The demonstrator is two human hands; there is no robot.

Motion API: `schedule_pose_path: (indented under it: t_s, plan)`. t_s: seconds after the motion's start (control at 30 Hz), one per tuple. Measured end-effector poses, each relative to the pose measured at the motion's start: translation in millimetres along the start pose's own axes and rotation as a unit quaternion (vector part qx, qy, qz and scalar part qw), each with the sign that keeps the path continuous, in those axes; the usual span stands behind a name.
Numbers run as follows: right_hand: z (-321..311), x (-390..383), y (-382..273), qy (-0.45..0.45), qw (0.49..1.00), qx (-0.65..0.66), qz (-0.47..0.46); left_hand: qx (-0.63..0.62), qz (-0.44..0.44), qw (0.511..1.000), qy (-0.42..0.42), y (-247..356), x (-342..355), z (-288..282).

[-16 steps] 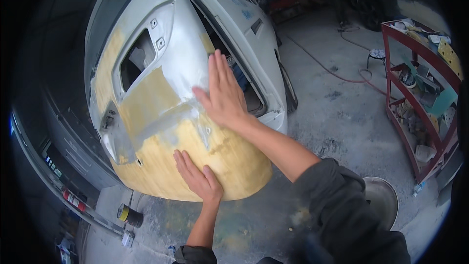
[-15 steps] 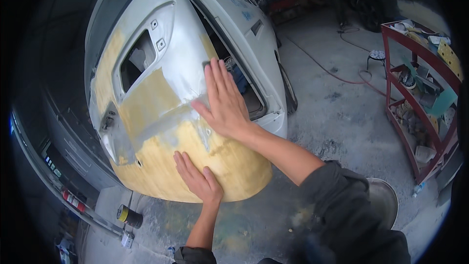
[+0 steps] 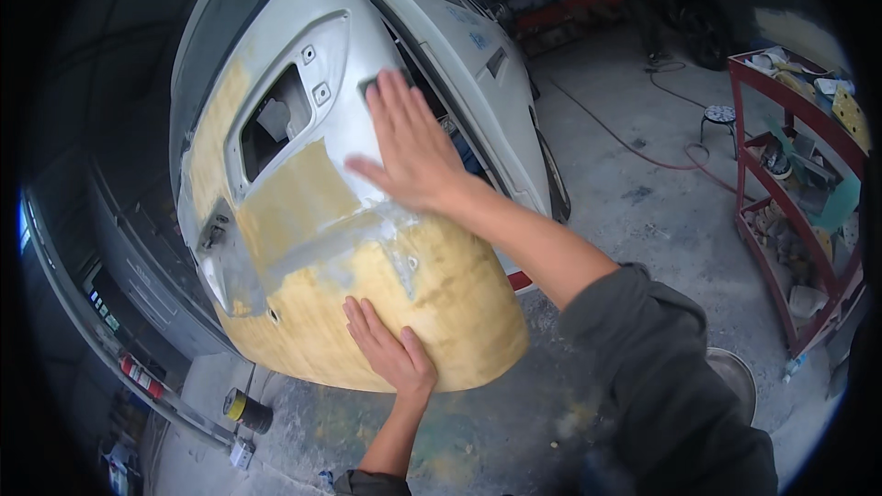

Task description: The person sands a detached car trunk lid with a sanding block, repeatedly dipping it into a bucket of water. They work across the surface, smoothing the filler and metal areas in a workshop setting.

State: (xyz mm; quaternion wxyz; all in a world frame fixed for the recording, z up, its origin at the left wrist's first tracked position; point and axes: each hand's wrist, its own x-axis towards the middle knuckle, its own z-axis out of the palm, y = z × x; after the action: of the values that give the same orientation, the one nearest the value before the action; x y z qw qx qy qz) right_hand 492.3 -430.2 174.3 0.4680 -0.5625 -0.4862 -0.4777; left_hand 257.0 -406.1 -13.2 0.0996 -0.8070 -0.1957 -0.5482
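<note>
Item: one car rear panel (image 3: 303,211), pale above, with broad yellow and grey patches below; it fills the centre of our scene, a dark gap parting its right edge from the white car body (image 3: 487,73).

Handling: we judge it stiff and heavy, hard to flex by palm; the matt patches look dry with slight drag, the glossier pale part likely slicker, and patch edges probably easiest to chip. For taking hold, we favour the near lower edge or the rim of the cut-out opening (image 3: 276,119) to the far left.

Left hand (image 3: 395,354): palm down on the yellow surface by the near edge, fingers extended and close together, gripping nothing; its forearm rises from the near side.

Right hand (image 3: 413,147): blurred, spread flat over the pale part close to the right edge, thumb apart to the left, holding nothing we can see; firmness of contact we cannot tell. Its forearm slants in from the near right, sleeve (image 3: 643,349) at the elbow.

Surroundings: red rack (image 3: 781,87), far right; dark can (image 3: 246,411), near left.
</note>
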Motion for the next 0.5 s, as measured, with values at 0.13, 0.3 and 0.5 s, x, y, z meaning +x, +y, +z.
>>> schedule_pose_path:
  t_s: [0.13,0.3,0.5]
  plan:
    - [-26,-29,-2,-0.078,0.983,0.058,-0.153,0.017,-0.004,1.000,-0.004,-4,-1,-5]
    - [-9,51,16,-0.035,0.998,0.051,-0.023,0.003,-0.006,1.000,0.007,1,0,0]
    - [-19,79,2,-0.028,0.947,0.182,0.262,-0.003,-0.009,1.000,0.006,5,1,-1]
